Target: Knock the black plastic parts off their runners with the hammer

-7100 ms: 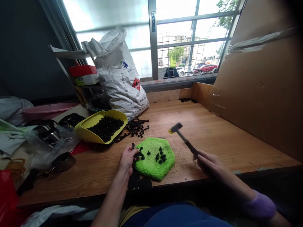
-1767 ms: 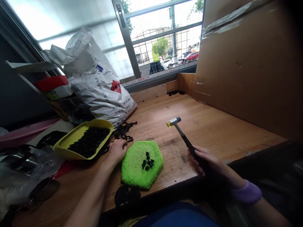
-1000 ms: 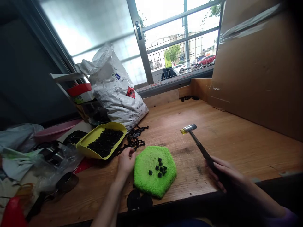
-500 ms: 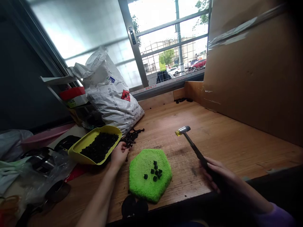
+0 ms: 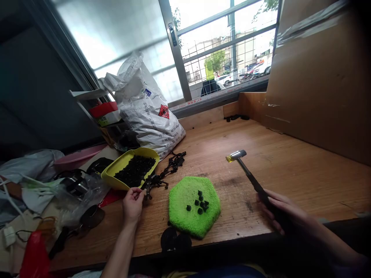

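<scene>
My left hand [image 5: 132,204] is closed in a pinch at the near end of a tangled black strand of small plastic-looking parts [image 5: 158,180], just in front of a yellow scoop-shaped tray [image 5: 108,178]. The strand trails back along the table toward a white sack. On the right, my right hand [image 5: 279,208] grips the black handle of a small hammer [image 5: 256,185], its metal head with a yellow face held up over the table. Between the hands lies a fuzzy green hexagonal pad [image 5: 181,210] bearing several small black pointed pieces [image 5: 200,203].
Small black parts fill the yellow tray. A white printed sack [image 5: 150,116] leans by the window; a cardboard sheet [image 5: 315,92] stands at right. Black round discs [image 5: 175,241] lie at the near edge. Clutter with a pink basin [image 5: 78,157] and plastic bags fills the left.
My left hand has drawn back to the left and toward me, and the black strand now stretches out longer behind it. The hammer stays raised in my right hand; the view has shifted slightly.
</scene>
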Demonstrator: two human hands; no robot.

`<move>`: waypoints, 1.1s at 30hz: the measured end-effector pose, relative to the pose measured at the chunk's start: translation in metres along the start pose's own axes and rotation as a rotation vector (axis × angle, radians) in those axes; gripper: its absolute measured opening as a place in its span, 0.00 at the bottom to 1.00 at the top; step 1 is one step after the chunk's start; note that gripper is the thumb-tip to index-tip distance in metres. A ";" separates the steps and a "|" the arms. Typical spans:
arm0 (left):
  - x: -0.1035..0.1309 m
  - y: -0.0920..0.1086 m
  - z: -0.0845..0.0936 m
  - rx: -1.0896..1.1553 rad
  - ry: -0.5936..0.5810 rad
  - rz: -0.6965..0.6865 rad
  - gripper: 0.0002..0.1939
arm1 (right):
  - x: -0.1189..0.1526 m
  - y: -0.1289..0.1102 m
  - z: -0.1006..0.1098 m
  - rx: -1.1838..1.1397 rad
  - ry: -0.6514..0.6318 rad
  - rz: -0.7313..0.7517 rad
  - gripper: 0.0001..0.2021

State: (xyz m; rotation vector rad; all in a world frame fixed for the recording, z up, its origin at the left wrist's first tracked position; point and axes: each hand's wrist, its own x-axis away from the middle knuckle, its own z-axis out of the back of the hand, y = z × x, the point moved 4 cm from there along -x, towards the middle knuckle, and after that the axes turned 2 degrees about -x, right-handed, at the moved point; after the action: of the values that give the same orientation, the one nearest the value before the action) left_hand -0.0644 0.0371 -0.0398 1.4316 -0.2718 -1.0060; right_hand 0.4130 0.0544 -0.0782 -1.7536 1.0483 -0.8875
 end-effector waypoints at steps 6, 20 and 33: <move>-0.015 0.013 -0.001 0.140 0.096 -0.047 0.14 | 0.002 -0.001 -0.003 -0.037 0.008 0.009 0.13; 0.076 0.009 0.053 -0.548 -0.247 -0.041 0.19 | 0.006 -0.004 -0.005 -0.021 0.014 0.007 0.15; 0.046 0.045 0.021 -0.805 -0.700 -0.305 0.10 | 0.005 -0.006 -0.007 -0.022 -0.018 0.002 0.12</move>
State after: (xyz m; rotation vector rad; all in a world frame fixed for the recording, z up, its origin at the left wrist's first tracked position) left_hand -0.0336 -0.0172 -0.0143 0.3629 -0.1187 -1.6181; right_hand 0.4104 0.0486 -0.0694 -1.7755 1.0509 -0.8606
